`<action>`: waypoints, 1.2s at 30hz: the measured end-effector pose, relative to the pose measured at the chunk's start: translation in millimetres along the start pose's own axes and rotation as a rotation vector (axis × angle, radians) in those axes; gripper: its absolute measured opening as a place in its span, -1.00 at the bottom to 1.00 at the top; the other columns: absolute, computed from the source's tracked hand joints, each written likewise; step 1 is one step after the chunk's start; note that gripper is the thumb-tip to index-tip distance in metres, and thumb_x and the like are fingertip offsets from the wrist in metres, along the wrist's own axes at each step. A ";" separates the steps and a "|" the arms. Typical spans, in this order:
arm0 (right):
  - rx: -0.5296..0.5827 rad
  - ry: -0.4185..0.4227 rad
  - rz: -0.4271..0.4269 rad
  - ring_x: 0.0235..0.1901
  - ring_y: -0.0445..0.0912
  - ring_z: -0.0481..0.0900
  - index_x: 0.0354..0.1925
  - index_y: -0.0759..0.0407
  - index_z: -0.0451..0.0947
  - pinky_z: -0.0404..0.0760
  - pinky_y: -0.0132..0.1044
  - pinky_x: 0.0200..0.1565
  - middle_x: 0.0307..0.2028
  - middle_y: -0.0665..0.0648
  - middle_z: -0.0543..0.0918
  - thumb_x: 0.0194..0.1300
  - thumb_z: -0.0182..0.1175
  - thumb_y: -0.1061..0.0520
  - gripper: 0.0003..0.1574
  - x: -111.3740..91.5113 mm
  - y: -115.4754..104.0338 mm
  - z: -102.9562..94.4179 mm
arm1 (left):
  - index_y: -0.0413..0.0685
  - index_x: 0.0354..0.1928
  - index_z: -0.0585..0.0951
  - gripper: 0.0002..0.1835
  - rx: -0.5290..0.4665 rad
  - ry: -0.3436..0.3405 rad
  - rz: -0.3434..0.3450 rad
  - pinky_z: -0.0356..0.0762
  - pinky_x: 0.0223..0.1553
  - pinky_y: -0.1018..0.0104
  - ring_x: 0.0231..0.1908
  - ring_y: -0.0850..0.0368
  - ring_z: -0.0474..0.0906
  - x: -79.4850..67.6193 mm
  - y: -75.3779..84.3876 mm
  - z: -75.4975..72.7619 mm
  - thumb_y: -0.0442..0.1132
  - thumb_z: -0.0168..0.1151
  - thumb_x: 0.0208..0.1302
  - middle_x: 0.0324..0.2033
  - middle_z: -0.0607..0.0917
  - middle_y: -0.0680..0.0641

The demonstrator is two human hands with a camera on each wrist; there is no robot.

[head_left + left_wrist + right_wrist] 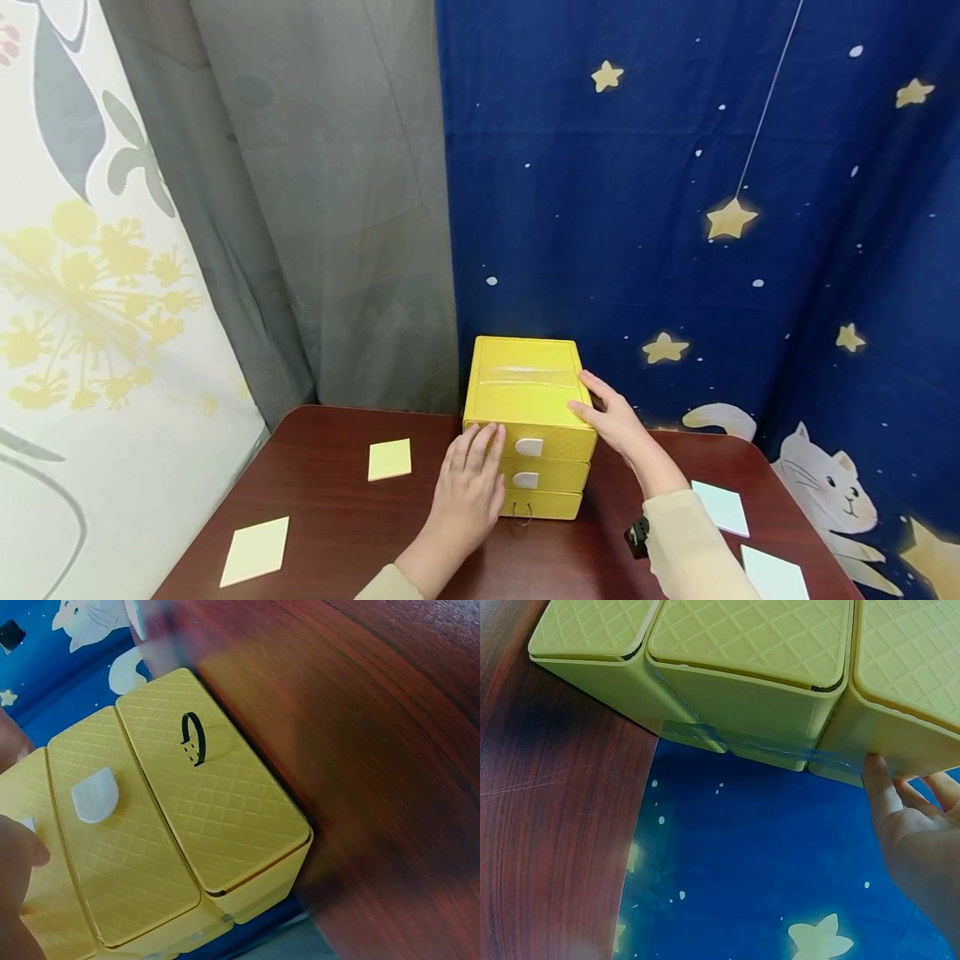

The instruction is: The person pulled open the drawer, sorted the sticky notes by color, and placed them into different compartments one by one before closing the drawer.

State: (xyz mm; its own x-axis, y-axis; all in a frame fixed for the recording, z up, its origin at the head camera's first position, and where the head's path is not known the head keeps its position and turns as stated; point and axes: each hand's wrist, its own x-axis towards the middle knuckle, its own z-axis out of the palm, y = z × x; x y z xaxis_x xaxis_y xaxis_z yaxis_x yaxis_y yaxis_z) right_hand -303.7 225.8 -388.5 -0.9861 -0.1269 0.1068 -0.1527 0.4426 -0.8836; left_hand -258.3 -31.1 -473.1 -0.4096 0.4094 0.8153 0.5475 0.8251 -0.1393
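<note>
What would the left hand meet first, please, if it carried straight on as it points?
The left hand would probably meet the top yellow drawer first; whether they touch is unclear.

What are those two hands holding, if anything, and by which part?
Nothing looks firmly gripped: the right hand rests against the yellow drawer unit at its top right edge, while the left hand is at the upper left of its front.
</note>
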 end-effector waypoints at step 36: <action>-0.003 0.005 0.006 0.43 0.16 -0.02 0.47 0.17 -0.03 0.16 0.06 0.34 0.47 0.24 -0.06 0.34 0.14 -0.03 -0.10 0.5 0.4 0.3 | 0.08 -0.16 0.63 -0.55 -0.131 -0.007 -0.073 0.48 -0.39 0.27 -0.26 0.14 0.51 -15.2 34.2 26.3 -0.22 0.50 -0.22 -0.27 0.56 0.06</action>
State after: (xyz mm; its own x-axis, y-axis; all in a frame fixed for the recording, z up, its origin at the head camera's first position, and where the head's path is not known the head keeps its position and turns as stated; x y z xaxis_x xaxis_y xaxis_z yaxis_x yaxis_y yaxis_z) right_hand -304.2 225.7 -389.0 -0.9873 -0.1200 0.1041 -0.1473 0.4460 -0.8829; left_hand -252.6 1.1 -505.1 -0.4565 0.3528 0.8168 0.6061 0.7954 -0.0048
